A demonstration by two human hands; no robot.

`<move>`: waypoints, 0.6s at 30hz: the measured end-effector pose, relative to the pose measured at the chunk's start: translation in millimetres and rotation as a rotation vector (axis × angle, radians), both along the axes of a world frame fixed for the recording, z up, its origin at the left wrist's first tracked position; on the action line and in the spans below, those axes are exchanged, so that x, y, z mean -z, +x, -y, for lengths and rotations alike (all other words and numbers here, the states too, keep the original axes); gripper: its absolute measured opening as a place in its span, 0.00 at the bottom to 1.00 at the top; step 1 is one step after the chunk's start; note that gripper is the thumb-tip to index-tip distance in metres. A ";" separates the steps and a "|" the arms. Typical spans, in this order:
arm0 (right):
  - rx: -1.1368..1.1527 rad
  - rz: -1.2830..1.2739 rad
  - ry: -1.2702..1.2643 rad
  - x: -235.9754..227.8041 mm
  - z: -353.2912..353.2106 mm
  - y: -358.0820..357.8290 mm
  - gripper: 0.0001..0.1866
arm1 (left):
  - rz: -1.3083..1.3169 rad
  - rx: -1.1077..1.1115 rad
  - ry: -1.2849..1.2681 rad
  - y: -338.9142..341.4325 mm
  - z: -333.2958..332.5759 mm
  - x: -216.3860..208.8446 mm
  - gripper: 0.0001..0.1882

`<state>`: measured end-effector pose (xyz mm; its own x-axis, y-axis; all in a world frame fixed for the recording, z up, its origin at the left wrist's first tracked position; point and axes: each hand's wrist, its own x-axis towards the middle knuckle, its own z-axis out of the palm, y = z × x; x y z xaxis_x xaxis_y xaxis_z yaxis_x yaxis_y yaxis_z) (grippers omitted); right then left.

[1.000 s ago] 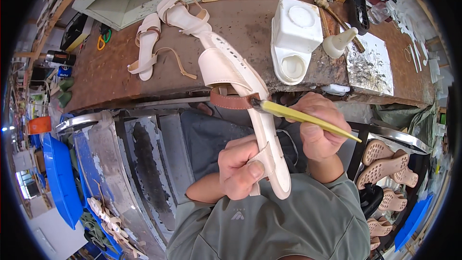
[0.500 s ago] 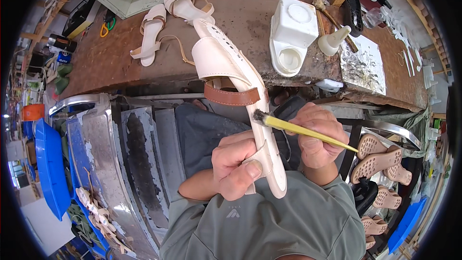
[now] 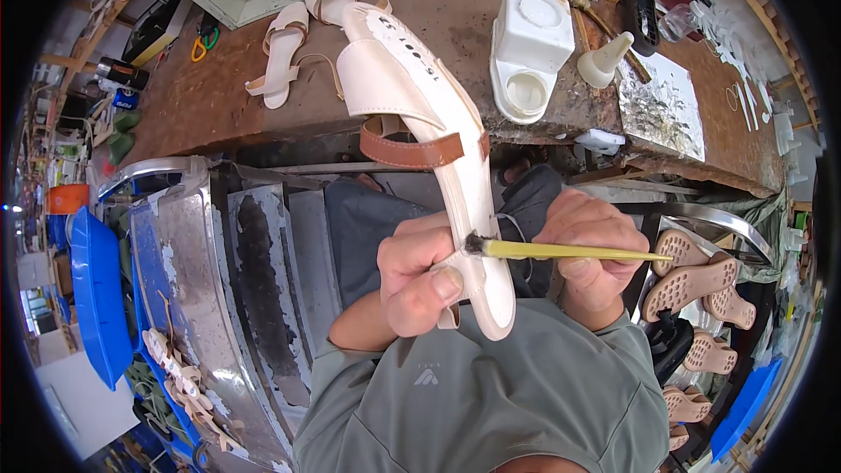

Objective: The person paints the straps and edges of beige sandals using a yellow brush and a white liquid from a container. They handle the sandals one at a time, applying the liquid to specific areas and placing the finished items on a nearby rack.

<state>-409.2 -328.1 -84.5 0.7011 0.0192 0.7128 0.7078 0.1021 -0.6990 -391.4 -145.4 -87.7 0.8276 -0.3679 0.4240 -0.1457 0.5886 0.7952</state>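
A cream sandal (image 3: 448,184) with a brown strap (image 3: 410,151) is held up before me, its underside partly turned toward me. My left hand (image 3: 420,276) is closed around the sandal's near end, the thumb pressing on a pale strap there. Between the fingers of my right hand (image 3: 594,245) is a thin brush (image 3: 561,251) with a yellow-green handle. Its dark bristles touch the sandal beside my left thumb. A pair of similar sandals, one of them the left sandal (image 3: 282,57), lies on the workbench beyond.
On the worn brown workbench (image 3: 210,105) stand a white glue pot (image 3: 533,48) and a cream nozzle bottle (image 3: 606,63). Scissors (image 3: 203,44) lie at its far left. Several tan soles (image 3: 692,289) hang on a rack at right. A blue bin (image 3: 98,298) stands at left.
The brush has moved down along the sandal toward my left hand and turned nearly level. The sandal has tilted, showing more of its underside.
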 end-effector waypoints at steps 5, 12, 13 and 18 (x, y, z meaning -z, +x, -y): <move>-0.010 0.048 -0.031 -0.3 1.1 -8.2 0.08 | -0.037 -0.041 -0.008 -3.6 2.4 -3.0 0.16; -0.151 0.094 -0.071 -6.8 11.9 -20.0 0.08 | -0.003 -0.077 0.033 -9.9 1.2 -3.8 0.16; -0.179 0.076 -0.059 -9.3 13.7 -18.8 0.07 | -0.018 -0.070 0.034 -12.6 -0.5 -3.3 0.16; -0.051 -0.027 0.000 -17.0 4.6 1.5 0.06 | 0.101 -0.123 0.066 -18.2 -4.3 -2.8 0.13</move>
<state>-407.6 -332.6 -67.4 0.7181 0.0556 0.6937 0.6826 0.1376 -0.7177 -409.6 -141.1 -84.9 0.8224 -0.2958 0.4860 -0.2952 0.5085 0.8089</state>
